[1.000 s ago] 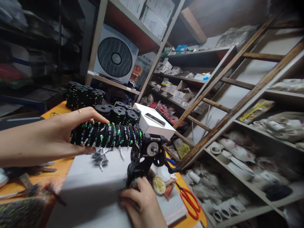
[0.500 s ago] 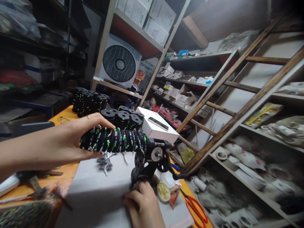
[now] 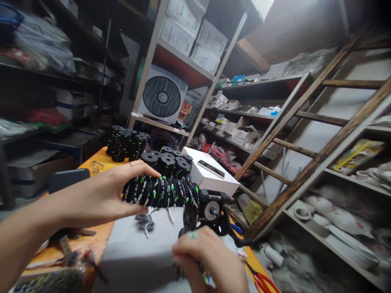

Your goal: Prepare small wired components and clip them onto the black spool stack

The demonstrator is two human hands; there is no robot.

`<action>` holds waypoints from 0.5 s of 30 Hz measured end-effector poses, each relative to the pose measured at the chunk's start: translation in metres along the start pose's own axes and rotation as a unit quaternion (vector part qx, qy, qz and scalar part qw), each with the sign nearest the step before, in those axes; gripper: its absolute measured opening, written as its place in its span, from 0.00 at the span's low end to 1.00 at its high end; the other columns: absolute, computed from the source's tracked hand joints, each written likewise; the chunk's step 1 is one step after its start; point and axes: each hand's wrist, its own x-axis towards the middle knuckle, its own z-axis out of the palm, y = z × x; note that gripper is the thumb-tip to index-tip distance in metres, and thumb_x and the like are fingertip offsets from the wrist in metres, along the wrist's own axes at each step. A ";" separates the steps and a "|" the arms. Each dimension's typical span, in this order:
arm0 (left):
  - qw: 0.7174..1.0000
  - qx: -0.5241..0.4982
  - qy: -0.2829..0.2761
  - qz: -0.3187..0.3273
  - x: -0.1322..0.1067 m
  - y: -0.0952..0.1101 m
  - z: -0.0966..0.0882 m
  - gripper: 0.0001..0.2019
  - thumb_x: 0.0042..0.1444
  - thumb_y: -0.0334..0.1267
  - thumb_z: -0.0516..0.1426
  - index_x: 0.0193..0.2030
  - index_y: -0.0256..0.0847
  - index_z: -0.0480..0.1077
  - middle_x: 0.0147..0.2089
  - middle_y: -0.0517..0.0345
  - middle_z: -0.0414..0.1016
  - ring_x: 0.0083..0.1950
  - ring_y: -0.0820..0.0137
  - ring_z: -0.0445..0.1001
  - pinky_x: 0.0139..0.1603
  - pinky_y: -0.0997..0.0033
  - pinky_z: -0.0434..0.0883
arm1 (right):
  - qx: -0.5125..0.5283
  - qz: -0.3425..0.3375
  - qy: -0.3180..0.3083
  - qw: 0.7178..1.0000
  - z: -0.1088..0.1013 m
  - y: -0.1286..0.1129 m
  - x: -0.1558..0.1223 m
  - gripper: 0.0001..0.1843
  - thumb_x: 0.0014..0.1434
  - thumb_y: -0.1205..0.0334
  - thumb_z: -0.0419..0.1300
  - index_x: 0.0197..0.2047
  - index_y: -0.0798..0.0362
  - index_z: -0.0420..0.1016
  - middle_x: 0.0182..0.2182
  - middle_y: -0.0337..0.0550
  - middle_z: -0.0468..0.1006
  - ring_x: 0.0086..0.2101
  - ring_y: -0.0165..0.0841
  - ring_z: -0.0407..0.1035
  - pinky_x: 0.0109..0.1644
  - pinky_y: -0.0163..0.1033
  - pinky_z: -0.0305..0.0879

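Note:
My left hand (image 3: 122,191) is wrapped around the outer end of a black ribbed spool (image 3: 165,193), thumb below and fingers on top. Lines with small green, white and silver pieces are wound in its grooves. The spool's other end meets a black hand-crank winder (image 3: 212,209), its crank pointing down to the right. In front of the winder, my right hand (image 3: 214,254) is raised, blurred, with its fingers pinched together. A pale green patch shows at its fingertips, and small coloured bits show below it; I cannot make out what it holds.
More black spools (image 3: 166,162) stand behind on the orange table, beside a white box (image 3: 210,171) bearing a phone (image 3: 210,168). A grey-white bundle (image 3: 145,223) lies on the white sheet. Red-handled scissors (image 3: 262,280) are at the right edge. A wooden ladder (image 3: 305,118) leans against shelves.
My right hand has risen from the sheet near the winder's base, toward the right and closer to the camera. My left hand stays on the spool. The whole view has shifted slightly.

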 end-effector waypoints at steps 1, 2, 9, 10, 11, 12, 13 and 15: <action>1.000 -0.003 0.000 -0.007 0.000 0.001 0.000 0.25 0.57 0.48 0.67 0.61 0.56 0.71 0.60 0.59 0.82 0.57 0.54 0.81 0.55 0.59 0.76 | 0.017 0.001 0.013 1.000 -0.005 -0.003 0.017 0.09 0.70 0.73 0.60 0.47 0.47 0.75 0.33 0.39 0.81 0.32 0.33 0.75 0.36 0.36 0.71; 1.000 -0.007 -0.002 -0.018 -0.001 0.003 0.000 0.25 0.57 0.49 0.67 0.61 0.55 0.71 0.60 0.58 0.82 0.56 0.54 0.81 0.54 0.59 0.76 | 0.030 0.005 0.026 0.999 -0.009 -0.004 0.034 0.11 0.70 0.74 0.61 0.46 0.47 0.76 0.33 0.38 0.81 0.32 0.32 0.75 0.37 0.35 0.72; 0.997 -0.019 -0.009 -0.080 0.001 0.015 -0.002 0.26 0.56 0.48 0.68 0.61 0.52 0.73 0.55 0.60 0.83 0.52 0.56 0.81 0.53 0.60 0.75 | 0.074 -0.009 0.060 0.995 0.007 0.010 0.111 0.07 0.69 0.71 0.64 0.40 0.50 0.81 0.36 0.39 0.78 0.36 0.31 0.75 0.42 0.37 0.75; 0.996 -0.019 -0.009 -0.082 0.002 0.016 -0.002 0.25 0.56 0.48 0.68 0.61 0.52 0.73 0.54 0.60 0.83 0.50 0.57 0.81 0.52 0.60 0.76 | 0.074 -0.010 0.059 0.995 0.011 0.011 0.115 0.07 0.68 0.72 0.64 0.40 0.51 0.81 0.36 0.39 0.77 0.35 0.30 0.74 0.42 0.37 0.74; 0.996 -0.020 -0.010 -0.084 0.002 0.016 -0.002 0.26 0.56 0.48 0.67 0.61 0.51 0.73 0.53 0.59 0.83 0.49 0.57 0.81 0.51 0.61 0.76 | 0.075 -0.012 0.056 0.996 0.013 0.012 0.117 0.07 0.69 0.72 0.64 0.40 0.52 0.81 0.36 0.39 0.77 0.35 0.30 0.74 0.42 0.36 0.74; 0.996 -0.022 -0.013 -0.084 0.003 0.017 -0.002 0.26 0.56 0.49 0.67 0.61 0.49 0.73 0.53 0.58 0.83 0.49 0.57 0.81 0.49 0.62 0.77 | 0.075 -0.013 0.054 0.996 0.015 0.012 0.119 0.07 0.69 0.73 0.64 0.40 0.52 0.82 0.36 0.39 0.77 0.35 0.30 0.74 0.43 0.36 0.73; 0.996 -0.025 -0.017 -0.084 0.003 0.017 -0.002 0.27 0.56 0.50 0.67 0.61 0.48 0.73 0.53 0.57 0.83 0.49 0.56 0.81 0.48 0.62 0.77 | 0.075 -0.013 0.051 0.996 0.016 0.012 0.121 0.07 0.69 0.73 0.64 0.40 0.53 0.82 0.37 0.39 0.77 0.36 0.30 0.74 0.43 0.36 0.73; 0.996 -0.031 -0.018 -0.085 0.003 0.017 -0.002 0.28 0.55 0.52 0.67 0.62 0.47 0.73 0.55 0.56 0.83 0.53 0.55 0.81 0.49 0.63 0.77 | 0.077 -0.017 0.044 0.996 0.017 0.011 0.122 0.07 0.69 0.73 0.64 0.40 0.53 0.81 0.37 0.39 0.77 0.37 0.30 0.74 0.44 0.36 0.73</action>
